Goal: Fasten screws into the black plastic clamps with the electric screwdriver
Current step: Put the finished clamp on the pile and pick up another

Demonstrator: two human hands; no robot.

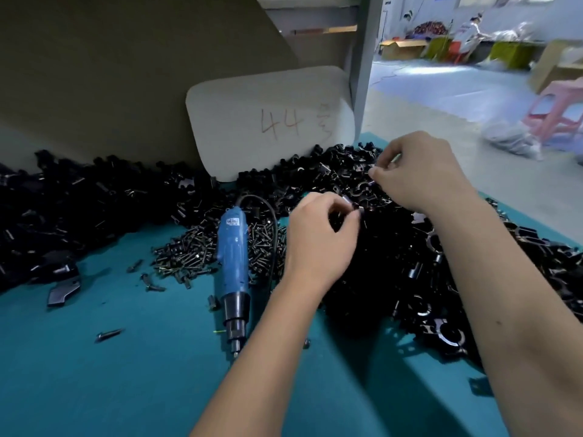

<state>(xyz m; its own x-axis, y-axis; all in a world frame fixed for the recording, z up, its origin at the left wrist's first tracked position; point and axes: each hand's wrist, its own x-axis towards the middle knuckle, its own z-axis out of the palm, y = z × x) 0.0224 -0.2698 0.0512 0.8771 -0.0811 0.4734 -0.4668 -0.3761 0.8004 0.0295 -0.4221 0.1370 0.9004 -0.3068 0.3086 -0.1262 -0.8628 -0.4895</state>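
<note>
While screwdriver (232, 263) lies idle | left hand (318, 241) pinches clamp (353, 205)

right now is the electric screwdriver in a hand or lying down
Lying down: the electric screwdriver rests flat on the teal table, no hand on it.

The teal table (94, 389) carries a wide heap of black plastic clamps (394, 263), a pile of screws (192, 250), and a blue electric screwdriver (232, 263) lying flat beside the screws
</note>
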